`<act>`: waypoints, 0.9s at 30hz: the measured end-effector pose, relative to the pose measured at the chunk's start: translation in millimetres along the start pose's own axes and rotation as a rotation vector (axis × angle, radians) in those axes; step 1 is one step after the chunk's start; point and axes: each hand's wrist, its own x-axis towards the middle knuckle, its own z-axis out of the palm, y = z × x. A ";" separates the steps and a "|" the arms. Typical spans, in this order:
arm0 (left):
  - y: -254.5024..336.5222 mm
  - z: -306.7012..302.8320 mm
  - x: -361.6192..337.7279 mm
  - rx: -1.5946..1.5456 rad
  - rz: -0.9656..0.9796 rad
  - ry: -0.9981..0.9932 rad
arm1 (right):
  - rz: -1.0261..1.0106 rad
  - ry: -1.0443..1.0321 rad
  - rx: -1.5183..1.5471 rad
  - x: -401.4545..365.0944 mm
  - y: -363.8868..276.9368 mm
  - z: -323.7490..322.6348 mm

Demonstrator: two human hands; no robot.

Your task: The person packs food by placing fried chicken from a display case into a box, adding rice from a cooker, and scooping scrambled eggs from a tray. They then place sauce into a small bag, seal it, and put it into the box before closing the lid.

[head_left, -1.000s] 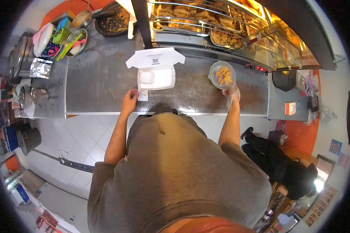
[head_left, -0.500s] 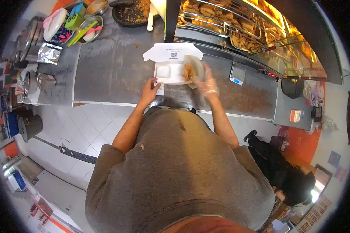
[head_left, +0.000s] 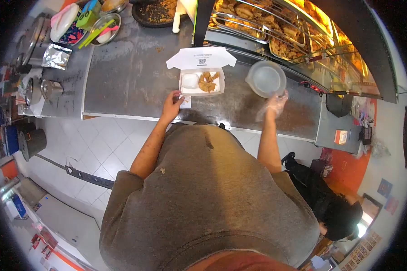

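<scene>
Right hand (head_left: 275, 105), in a clear plastic glove: fingers closed on the near rim of a translucent bowl (head_left: 267, 77), pinching it at the side toward the body. Forearm ran nearly straight forward from the sleeve, well right of the torso. Bowl faced up, its pale inside in view; could not tell whether its base hung clear or rested on something.

Left hand (head_left: 171, 107), bare: forearm angled forward and inward, fingertips at the near left corner of a white takeaway box (head_left: 202, 94). Could not tell whether they pinched the wall or merely touched it. A small white card (head_left: 185, 103) lay just beside the thumb, at the near edge of the box.

Box sat on the dark metal counter (head_left: 131, 72), between the hands, printed lid (head_left: 202, 58) folded back away from the body. Inside: a white rounded portion (head_left: 190, 81) on the left, browned pieces (head_left: 208, 82) right of it.

Against half a second earlier: the bowl was then tipped over the box, pieces at its lip; now those lay in the box, and the right hand had swung outward with the bowl. Left hand had kept its place at the corner.
</scene>
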 end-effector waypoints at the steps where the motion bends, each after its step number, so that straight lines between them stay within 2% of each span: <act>1: -2.5 0.9 -0.1 -0.001 0.008 0.011 | 0.003 0.001 0.002 18.0 20.4 -0.6; 3: -0.7 1.7 -0.7 0.001 0.018 0.022 | 0.616 -0.184 0.555 44.0 45.2 -2.8; 6: 6.9 1.6 -6.1 0.011 -0.054 0.014 | 0.678 -0.204 0.568 69.5 74.8 -0.4; 7: 7.5 1.6 -7.8 -0.020 -0.013 0.025 | 0.631 -0.288 0.639 86.7 116.6 13.7; 8: 5.0 0.5 -9.5 -0.050 0.029 0.035 | 0.635 -0.289 0.638 84.4 109.8 11.0; 10: -5.3 -2.3 -13.5 0.029 0.014 0.068 | 0.540 -0.082 0.571 78.9 91.8 8.8; 11: -11.0 -3.3 -13.8 0.099 0.002 0.102 | 0.353 0.064 0.409 74.4 69.6 8.5; 13: -15.9 -3.3 -19.5 -0.014 -0.063 0.089 | -0.138 0.181 0.162 65.0 7.0 1.2; 15: -21.3 -4.7 -26.5 0.008 -0.055 0.078 | -0.512 0.052 0.135 64.5 -56.1 -4.6; 17: -24.0 -8.0 -36.7 0.047 -0.059 0.088 | -0.748 -0.124 0.018 75.3 -109.3 2.7; 19: -23.8 -9.7 -39.2 -0.025 -0.094 0.084 | -0.792 -0.213 -0.199 92.0 -140.3 27.3; 22: -49.6 -19.7 -39.0 -0.012 -0.057 0.127 | -0.657 -0.257 -0.561 123.5 -162.6 68.3; 23: -43.5 -21.0 -43.4 -0.014 0.028 0.163 | -0.610 -0.277 -0.632 135.6 -167.7 75.7; 24: -22.0 -22.6 -51.0 -0.020 -0.080 0.173 | -0.571 -0.302 -0.674 144.5 -171.7 78.0; 25: -31.1 -28.4 -53.4 0.047 0.004 0.189 | -0.547 -0.337 -0.699 156.1 -174.4 83.1; 26: -19.1 -31.2 -62.9 0.121 -0.073 0.224 | -0.506 -0.383 -0.711 165.6 -172.3 83.7; 27: -34.8 -37.9 -68.0 0.191 0.009 0.246 | -0.465 -0.421 -0.721 172.1 -171.0 83.2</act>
